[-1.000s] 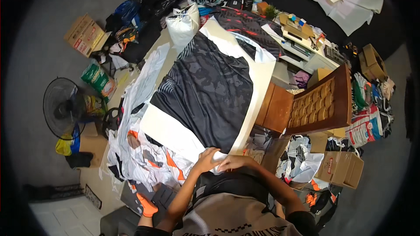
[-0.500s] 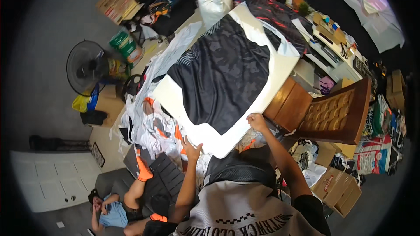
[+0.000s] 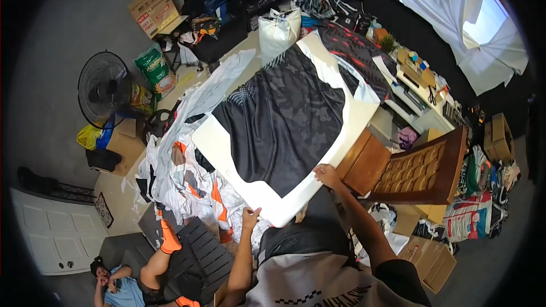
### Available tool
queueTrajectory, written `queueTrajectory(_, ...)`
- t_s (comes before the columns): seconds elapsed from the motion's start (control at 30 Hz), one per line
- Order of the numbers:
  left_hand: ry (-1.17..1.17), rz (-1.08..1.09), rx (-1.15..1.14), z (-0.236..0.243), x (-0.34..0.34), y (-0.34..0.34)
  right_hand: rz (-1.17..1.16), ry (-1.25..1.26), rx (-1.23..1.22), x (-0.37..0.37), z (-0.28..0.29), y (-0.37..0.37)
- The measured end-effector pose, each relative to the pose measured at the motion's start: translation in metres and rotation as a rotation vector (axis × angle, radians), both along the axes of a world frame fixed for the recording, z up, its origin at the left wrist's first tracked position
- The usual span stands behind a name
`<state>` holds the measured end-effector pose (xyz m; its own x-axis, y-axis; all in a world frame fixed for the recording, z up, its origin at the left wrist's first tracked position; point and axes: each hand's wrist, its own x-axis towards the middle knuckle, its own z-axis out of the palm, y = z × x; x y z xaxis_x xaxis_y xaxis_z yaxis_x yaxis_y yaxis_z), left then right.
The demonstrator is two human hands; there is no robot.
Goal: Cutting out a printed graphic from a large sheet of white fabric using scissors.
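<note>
A black camouflage-patterned fabric panel [image 3: 284,119] with a white margin lies over a cream tabletop [image 3: 211,139]. Soft folds run through its dark lower left part. My left hand [image 3: 250,218] is at the table's near left edge, its fingers closed on the panel's white margin. At the near right edge, my right hand [image 3: 326,175] pinches the same margin, with the fingers bent over the table's rim. The fingertips of both hands are partly hidden against the white cloth.
A brown wooden chair [image 3: 418,167] stands close on the right. White and orange cloth scraps [image 3: 193,193] are heaped left of the table. A white sack [image 3: 278,31] sits beyond the far end. At lower left a person [image 3: 122,287] lies on a dark sofa. A fan [image 3: 105,91] stands farther left.
My left hand's fingers, spread before, have closed at the table edge. My right hand keeps its place on the right edge. The view has shifted, so the table appears lower and slightly left.
</note>
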<state>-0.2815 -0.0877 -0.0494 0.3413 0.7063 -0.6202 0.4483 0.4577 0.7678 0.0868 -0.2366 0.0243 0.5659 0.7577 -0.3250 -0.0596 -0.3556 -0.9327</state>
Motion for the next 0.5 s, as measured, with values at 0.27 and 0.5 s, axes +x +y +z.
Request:
queueTrajectory(0.27,-0.279,0.439,-0.042,0.045,-0.01,0.005,-0.258,-0.262,0.021,0.204,-0.001,0.047)
queueTrajectory(0.5,-0.414,0.818,0.25,0.176,0.014,0.036,-0.108,-0.902,0.17,0.359,-0.094,0.112)
